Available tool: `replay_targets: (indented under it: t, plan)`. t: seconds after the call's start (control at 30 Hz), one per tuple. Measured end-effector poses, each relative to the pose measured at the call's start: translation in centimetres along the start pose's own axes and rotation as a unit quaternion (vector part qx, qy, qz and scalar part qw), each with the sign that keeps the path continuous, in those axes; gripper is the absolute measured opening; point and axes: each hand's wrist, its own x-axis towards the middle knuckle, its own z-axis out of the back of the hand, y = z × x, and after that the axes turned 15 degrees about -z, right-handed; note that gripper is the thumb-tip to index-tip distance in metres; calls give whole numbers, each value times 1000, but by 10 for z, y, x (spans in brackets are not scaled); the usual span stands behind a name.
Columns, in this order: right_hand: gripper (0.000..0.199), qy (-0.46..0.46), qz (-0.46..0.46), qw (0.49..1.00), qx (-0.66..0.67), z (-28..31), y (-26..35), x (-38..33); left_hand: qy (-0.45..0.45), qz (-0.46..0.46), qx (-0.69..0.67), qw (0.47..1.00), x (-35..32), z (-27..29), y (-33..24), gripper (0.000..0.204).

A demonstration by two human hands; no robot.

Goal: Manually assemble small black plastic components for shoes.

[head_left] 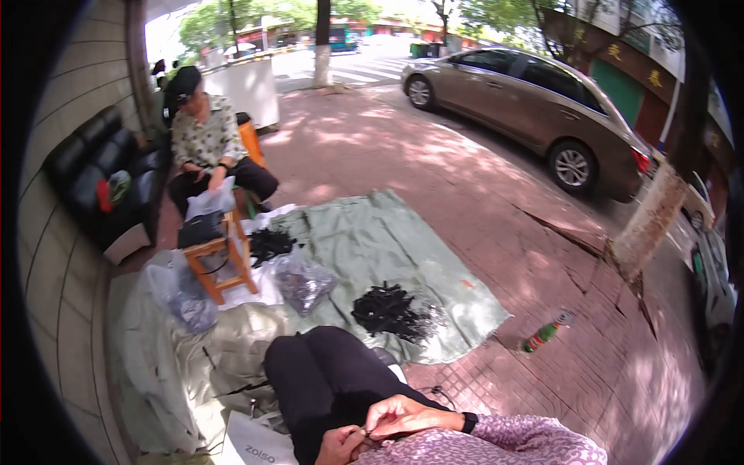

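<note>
My left hand and my right hand meet over my lap, fingertips pinched together. Something small and dark shows between them, too small to make out. A black band circles my right wrist. Ahead of my knees, a loose heap of black strips lies on a pale green tarp. Farther left are a second black heap and a clear plastic bag of small dark pieces. A white paper bag stands close to my left hand.
Across the tarp, a seated person handles a clear bag above a wooden stool. At left stand a black sofa and a filled plastic bag. A green bottle lies right; beyond are a tree trunk and brown car.
</note>
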Motion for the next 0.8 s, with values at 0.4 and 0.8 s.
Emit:
replay_targets:
  t: [0.4,0.8]
  plan:
    - [11,22,-87,996,26,12,5,16,-113,3,-37,993,5,5,29,12]
    - [5,-41,-115,991,47,4,45,19,-29,15,-83,996,24,21,32,20]
